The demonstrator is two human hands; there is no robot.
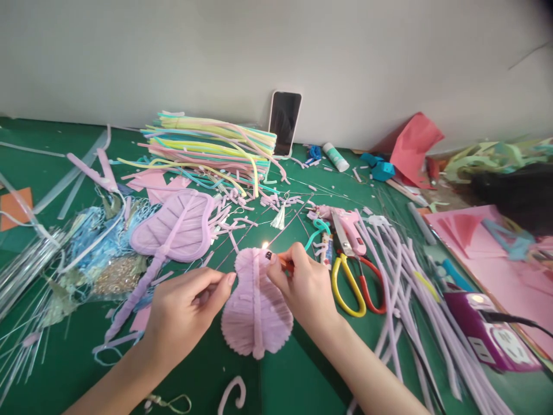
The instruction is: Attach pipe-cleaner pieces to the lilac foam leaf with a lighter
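We have a pale purple, pleated panel of fuzzy chenille stems [258, 311] lying near the centre of the frame, on the dark green tabletop [298, 374]. Its body looks largely formed: the pleats spread to either side of a raised central rib, and the lower edge is scalloped all round. We see no smooth border around it and no long handle below it. The lilac leaf-shaped chenille fan with a wrapped handle [175, 225], left of centre, has both, so if the two are meant to match, we judge that edging and a handle are left to add. The work seems to be at the panel's top edge, where a small bright flame [265, 245] shows.

Our right hand [305, 285] comes in from the lower right, fingers curled around a small orange lighter [286, 264], with the thumb pointing up and left beside the flame. Our left hand [184, 311] reaches in from the lower left, palm turned inward, thumb and index fingertips brought together just beside the panel's upper left edge. We cannot tell whether they pinch anything, or whether they touch the panel.
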